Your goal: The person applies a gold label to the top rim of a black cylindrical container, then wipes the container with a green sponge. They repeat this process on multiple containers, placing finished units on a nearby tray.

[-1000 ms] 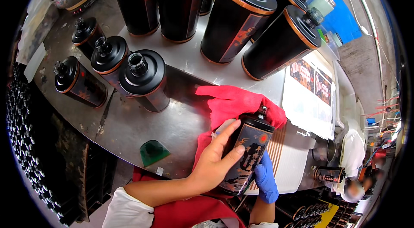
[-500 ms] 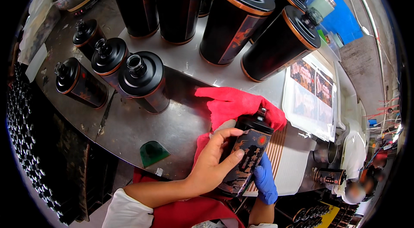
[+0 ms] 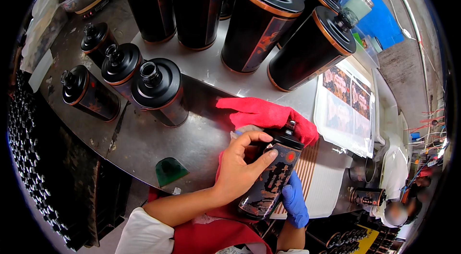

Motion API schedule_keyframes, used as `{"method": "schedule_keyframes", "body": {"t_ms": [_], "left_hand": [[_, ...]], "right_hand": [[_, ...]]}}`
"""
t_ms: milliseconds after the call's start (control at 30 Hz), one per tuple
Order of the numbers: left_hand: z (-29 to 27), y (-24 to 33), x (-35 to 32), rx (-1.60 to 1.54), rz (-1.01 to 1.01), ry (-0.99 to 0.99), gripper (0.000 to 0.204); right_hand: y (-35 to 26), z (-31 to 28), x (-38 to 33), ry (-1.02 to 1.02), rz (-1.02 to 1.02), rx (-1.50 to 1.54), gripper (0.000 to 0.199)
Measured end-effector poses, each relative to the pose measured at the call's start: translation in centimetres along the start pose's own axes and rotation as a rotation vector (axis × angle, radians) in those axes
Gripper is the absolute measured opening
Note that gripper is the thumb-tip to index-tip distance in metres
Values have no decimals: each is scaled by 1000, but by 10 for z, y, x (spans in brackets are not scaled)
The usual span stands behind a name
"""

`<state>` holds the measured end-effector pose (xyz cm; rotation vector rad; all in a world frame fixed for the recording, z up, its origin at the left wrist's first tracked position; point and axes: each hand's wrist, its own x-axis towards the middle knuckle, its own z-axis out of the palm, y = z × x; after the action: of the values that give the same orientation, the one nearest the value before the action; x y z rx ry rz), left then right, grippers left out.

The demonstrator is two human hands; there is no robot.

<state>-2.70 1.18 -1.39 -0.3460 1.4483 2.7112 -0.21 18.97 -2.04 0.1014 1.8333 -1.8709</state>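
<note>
The black bottle [image 3: 268,189], tilted near the table's [image 3: 139,143] edge, its neck before the red cloth [image 3: 261,112], wears a dark label [image 3: 278,170] with coppery markings and a reddish disc; the left hand [image 3: 240,170] is half-curled, thumb on the label (whether it grips, I cannot tell); the gloved right hand [image 3: 295,202] holds the bottle's side, fingers partly hidden.
</note>
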Motion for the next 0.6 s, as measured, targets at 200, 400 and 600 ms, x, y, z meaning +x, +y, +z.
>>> {"method": "schedule_keyframes", "body": {"t_ms": [200,400,600], "left_hand": [[-1,-3,1,-86,-57,37,16],[0,-16,10,-200,-39,173,14],[9,-12,10,-54,-55,104,32]], "right_hand": [[3,-3,0,-9,0,12,103],[7,-4,0,-9,1,9,102],[-4,-2,7,116,-21,41,58]]}}
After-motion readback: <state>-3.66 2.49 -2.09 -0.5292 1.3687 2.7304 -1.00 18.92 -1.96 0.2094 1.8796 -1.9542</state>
